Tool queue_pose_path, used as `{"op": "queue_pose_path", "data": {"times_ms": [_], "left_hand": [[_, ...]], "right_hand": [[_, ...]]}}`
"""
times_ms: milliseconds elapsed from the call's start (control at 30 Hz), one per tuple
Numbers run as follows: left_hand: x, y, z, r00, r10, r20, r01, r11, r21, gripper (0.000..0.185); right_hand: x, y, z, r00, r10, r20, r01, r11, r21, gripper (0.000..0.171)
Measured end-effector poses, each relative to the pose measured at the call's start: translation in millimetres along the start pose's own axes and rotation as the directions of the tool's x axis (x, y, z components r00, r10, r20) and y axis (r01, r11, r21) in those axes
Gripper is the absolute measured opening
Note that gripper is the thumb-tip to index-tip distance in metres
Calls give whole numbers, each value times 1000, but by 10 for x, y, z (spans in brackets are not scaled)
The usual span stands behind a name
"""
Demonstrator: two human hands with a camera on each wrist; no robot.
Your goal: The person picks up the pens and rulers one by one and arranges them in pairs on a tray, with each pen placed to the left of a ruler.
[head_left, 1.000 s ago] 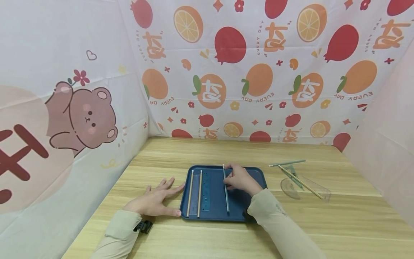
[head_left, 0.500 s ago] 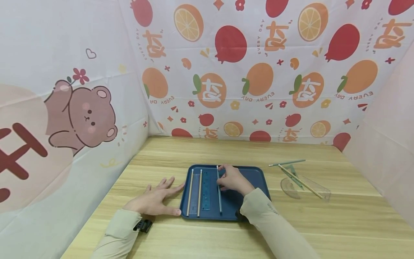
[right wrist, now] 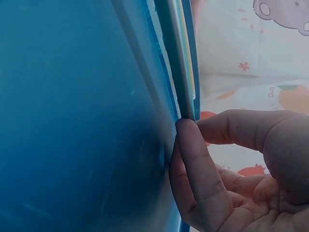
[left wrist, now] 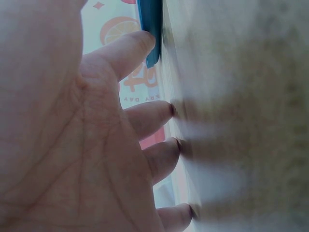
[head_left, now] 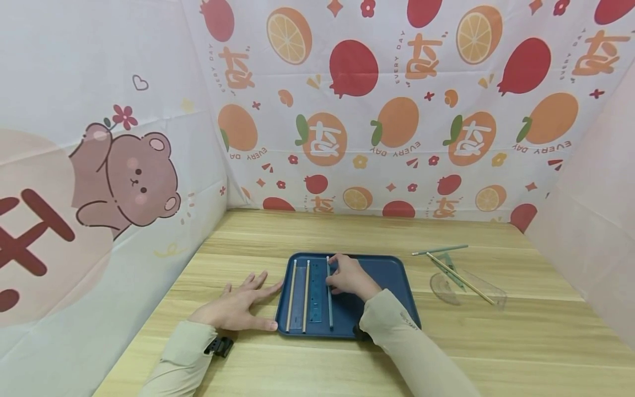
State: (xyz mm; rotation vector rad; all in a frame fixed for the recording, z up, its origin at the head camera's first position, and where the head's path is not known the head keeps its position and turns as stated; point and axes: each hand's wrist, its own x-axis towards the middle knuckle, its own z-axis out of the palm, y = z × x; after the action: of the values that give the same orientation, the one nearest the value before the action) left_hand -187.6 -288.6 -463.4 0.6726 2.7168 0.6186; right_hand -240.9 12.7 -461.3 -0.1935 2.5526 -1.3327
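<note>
My right hand [head_left: 349,277] pinches a teal pencil [head_left: 330,306] with a white eraser end, over the blue tray [head_left: 369,320]. In the right wrist view the thumb and fingertips grip the teal pencil [right wrist: 179,63] close over the tray floor. Left of it in the tray lie a blue-green ruler [head_left: 316,295], two gold pencils [head_left: 306,298] and a clear ruler [head_left: 297,300] between them, all lengthwise. My left hand [head_left: 235,309] lies with spread fingers at the tray's left side. In the left wrist view its fingertips rest on the table and one digit touches the tray edge [left wrist: 152,29].
Right of the tray on the wooden table [head_left: 526,336] lie another teal pencil [head_left: 446,249], a gold pencil [head_left: 471,286], a green set square [head_left: 450,270], a clear protractor [head_left: 444,289] and a clear triangle [head_left: 498,298]. Printed curtains [head_left: 347,182] stand behind and at the sides.
My right hand has carried the teal pencil leftward across the tray, closer to the blue-green ruler, and the pencil now stands straighter, nearly parallel to it. My left hand has stayed in place.
</note>
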Motion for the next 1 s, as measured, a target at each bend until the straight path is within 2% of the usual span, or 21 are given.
{"op": "queue_pose_path", "data": {"times_ms": [267, 500, 1000], "left_hand": [[4, -1, 1, 1000, -2, 0, 2, 1000, 1, 99], [6, 2, 0, 1000, -6, 1, 6, 1000, 1, 99], [14, 3, 5, 1000, -8, -4, 8, 1000, 3, 99]], "right_hand": [[24, -26, 62, 1000, 2, 2, -2, 998, -57, 51], [5, -113, 117, 1000, 22, -15, -25, 987, -160, 49], [22, -87, 144, 999, 24, 26, -22, 994, -104, 56]]}}
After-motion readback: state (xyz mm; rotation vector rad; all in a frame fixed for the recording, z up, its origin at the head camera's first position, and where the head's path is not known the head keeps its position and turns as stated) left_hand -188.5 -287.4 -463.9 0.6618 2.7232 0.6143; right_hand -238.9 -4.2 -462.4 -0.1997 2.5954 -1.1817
